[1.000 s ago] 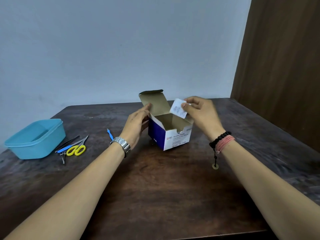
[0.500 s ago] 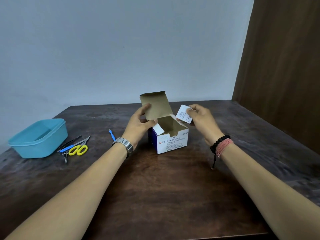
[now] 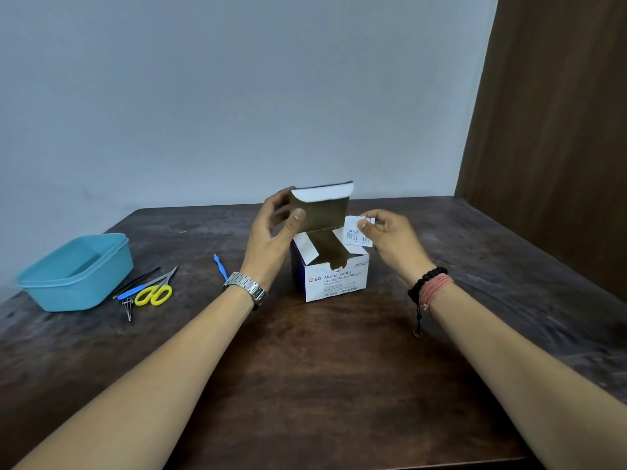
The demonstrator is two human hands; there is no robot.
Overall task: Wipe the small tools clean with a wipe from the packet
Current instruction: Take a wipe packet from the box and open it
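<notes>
While left hand (image 3: 271, 232) grips box flap (image 3: 320, 212), right hand (image 3: 390, 239) pinches packet (image 3: 354, 232).

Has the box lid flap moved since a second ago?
Yes. The lid flap, held by the left hand, has swung forward over the opening of the swab box, which stays on the table.

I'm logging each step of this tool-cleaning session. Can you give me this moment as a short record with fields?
stage: wipe packet taken out, not yet torn open; no tool wiped yet
left hand: grips the box lid, partly folded over
right hand: pinches the wipe packet above the box's right edge
swab box: on the table, centre, top open
tools: yellow scissors, tweezers, blue-handled tool beside blue tub; blue pick apart, nearer the box
</notes>
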